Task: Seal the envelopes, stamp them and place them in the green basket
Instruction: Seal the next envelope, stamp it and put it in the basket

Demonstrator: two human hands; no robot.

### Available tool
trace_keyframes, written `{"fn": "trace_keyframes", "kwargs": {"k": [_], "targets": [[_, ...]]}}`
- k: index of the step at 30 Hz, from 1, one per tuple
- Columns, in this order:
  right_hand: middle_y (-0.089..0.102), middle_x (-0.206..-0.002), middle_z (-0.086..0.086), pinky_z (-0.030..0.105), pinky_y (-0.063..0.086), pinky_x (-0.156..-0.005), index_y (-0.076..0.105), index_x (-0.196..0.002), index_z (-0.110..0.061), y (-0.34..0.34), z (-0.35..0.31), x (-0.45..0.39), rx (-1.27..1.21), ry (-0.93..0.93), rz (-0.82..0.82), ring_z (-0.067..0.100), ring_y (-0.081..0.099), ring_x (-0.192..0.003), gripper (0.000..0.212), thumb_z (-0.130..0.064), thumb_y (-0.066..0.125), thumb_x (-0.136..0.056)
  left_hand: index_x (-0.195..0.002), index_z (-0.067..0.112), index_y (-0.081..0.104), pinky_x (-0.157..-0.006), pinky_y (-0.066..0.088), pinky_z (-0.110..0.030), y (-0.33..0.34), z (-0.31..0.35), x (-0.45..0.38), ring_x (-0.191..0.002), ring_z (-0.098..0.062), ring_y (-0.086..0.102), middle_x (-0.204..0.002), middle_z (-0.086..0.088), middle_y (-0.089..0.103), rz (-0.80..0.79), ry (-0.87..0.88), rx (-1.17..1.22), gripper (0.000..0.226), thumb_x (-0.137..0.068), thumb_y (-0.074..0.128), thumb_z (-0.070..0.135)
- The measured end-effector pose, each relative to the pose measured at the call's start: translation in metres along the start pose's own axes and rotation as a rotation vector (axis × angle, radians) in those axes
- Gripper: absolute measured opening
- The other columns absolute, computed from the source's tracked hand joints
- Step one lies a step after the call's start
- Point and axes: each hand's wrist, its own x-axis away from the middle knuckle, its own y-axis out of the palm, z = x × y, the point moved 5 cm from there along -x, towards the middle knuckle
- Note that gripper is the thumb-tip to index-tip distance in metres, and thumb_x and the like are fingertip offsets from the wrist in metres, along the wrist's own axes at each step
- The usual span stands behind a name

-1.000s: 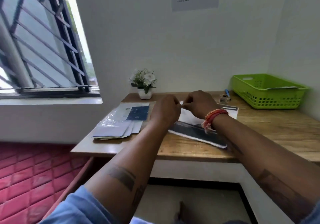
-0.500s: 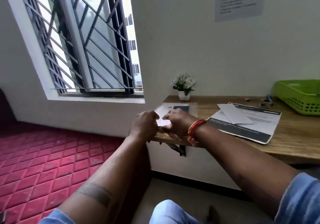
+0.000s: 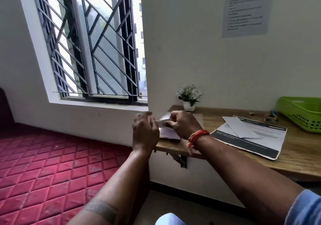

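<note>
Right hand (image 3: 184, 125) pinching a thin white paper envelope (image 3: 164, 121) off the stack at the wooden worktop (image 3: 295, 155) left edge; left hand (image 3: 145, 132) spread beside. Best lifted singly, flap uncreased.

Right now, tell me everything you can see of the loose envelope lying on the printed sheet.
The envelope is plain white paper, long and rectangular, lying flat and skewed across the upper left part of the dark-bordered printed sheet on the wooden table. No stamp or writing shows on the upward face. Neither hand touches it; it sits apart from the green basket.
</note>
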Motion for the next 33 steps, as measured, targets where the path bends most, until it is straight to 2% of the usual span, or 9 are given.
{"fn": "trace_keyframes", "kwargs": {"k": [6,11,16,18,20,22,24,28,33], "targets": [[0.062,-0.06,-0.012,0.017,0.04,-0.053,0.072,-0.081,-0.019,-0.037,-0.015,-0.01,-0.239,0.006,0.156,-0.001,0.053,-0.053,0.019,-0.035,0.07,-0.09,-0.126,0.016,0.051,-0.103,0.043,-0.047,-0.009,0.02,-0.002,-0.113,-0.028,0.052,-0.123,-0.005,0.048,0.145,0.109,0.087,0.041,-0.09,0.067,0.026],[0.072,-0.069,0.006,0.04,0.06,-0.061,0.073,-0.081,-0.011,-0.064,-0.032,-0.013,-0.568,0.064,0.182,0.018,0.066,-0.058,0.02,-0.028,0.068,-0.09,-0.121,0.015,0.056,-0.1,0.044,-0.035,-0.005,0.06,-0.007,-0.116,-0.018,0.051,-0.121,-0.001,0.055,0.101,0.272,0.097,0.051,-0.086,0.07,0.049],[0.077,-0.084,0.011,0.036,0.062,-0.068,0.074,-0.097,-0.007,-0.1,-0.047,-0.019,-0.892,0.05,0.157,0.025,0.076,-0.075,0.033,-0.036,0.058,-0.099,-0.121,0.019,0.056,-0.082,0.049,-0.029,-0.002,0.096,-0.03,-0.101,-0.015,0.061,-0.112,0.0,0.065,0.02,0.344,0.172,0.034,-0.095,0.063,0.039],[0.076,-0.089,0.011,0.041,0.062,-0.068,0.071,-0.107,-0.014,-0.116,-0.04,-0.021,-0.856,0.018,0.223,0.027,0.075,-0.08,0.027,-0.036,0.056,-0.1,-0.104,0.019,0.062,-0.068,0.048,-0.032,-0.006,0.109,-0.046,-0.083,-0.019,0.065,-0.092,0.001,0.067,0.068,0.382,0.18,0.02,-0.102,0.049,0.034],[0.074,-0.088,0.004,0.033,0.061,-0.064,0.069,-0.113,-0.023,-0.134,-0.024,-0.025,-0.631,-0.043,0.333,0.018,0.074,-0.077,0.023,-0.036,0.064,-0.095,-0.085,0.015,0.06,-0.059,0.039,-0.03,-0.008,0.124,-0.063,-0.067,-0.022,0.057,-0.073,0.002,0.06,0.053,0.434,0.15,0.027,-0.103,0.046,0.031],[0.069,-0.087,-0.001,0.017,0.051,-0.064,0.072,-0.111,-0.029,-0.151,-0.008,-0.029,-0.305,-0.11,0.408,0.009,0.068,-0.075,0.028,-0.044,0.071,-0.087,-0.079,0.018,0.059,-0.056,0.038,-0.029,-0.002,0.138,-0.079,-0.06,-0.015,0.052,-0.065,0.007,0.055,-0.143,0.456,0.134,0.03,-0.104,0.048,0.031],[0.069,-0.083,-0.002,0.022,0.046,-0.065,0.076,-0.095,-0.027,-0.159,0.012,-0.032,-0.194,-0.124,0.398,0.007,0.064,-0.073,0.025,-0.048,0.074,-0.082,-0.076,0.022,0.062,-0.058,0.041,-0.03,0.011,0.143,-0.094,-0.059,-0.012,0.05,-0.061,0.009,0.055,-0.356,0.444,0.098,0.028,-0.101,0.055,0.033],[0.065,-0.069,-0.002,0.026,0.05,-0.055,0.073,-0.085,-0.01,-0.155,0.052,-0.026,-0.375,0.059,0.241,0.009,0.056,-0.056,0.021,-0.031,0.075,-0.087,-0.083,0.023,0.069,-0.067,0.048,-0.037,0.048,0.143,-0.109,-0.072,-0.02,0.061,-0.075,0.002,0.067,-0.595,0.447,-0.055,0.027,-0.09,0.066,0.049],[0.067,-0.07,0.008,0.027,0.056,-0.054,0.075,-0.084,-0.006,-0.131,0.11,-0.015,-0.512,0.364,0.145,0.018,0.061,-0.055,0.022,-0.028,0.078,-0.085,-0.123,0.037,0.06,-0.092,0.049,-0.036,0.106,0.133,-0.09,-0.107,-0.02,0.064,-0.119,0.005,0.067,-0.5,0.528,-0.219,0.037,-0.088,0.065,0.051]]}}
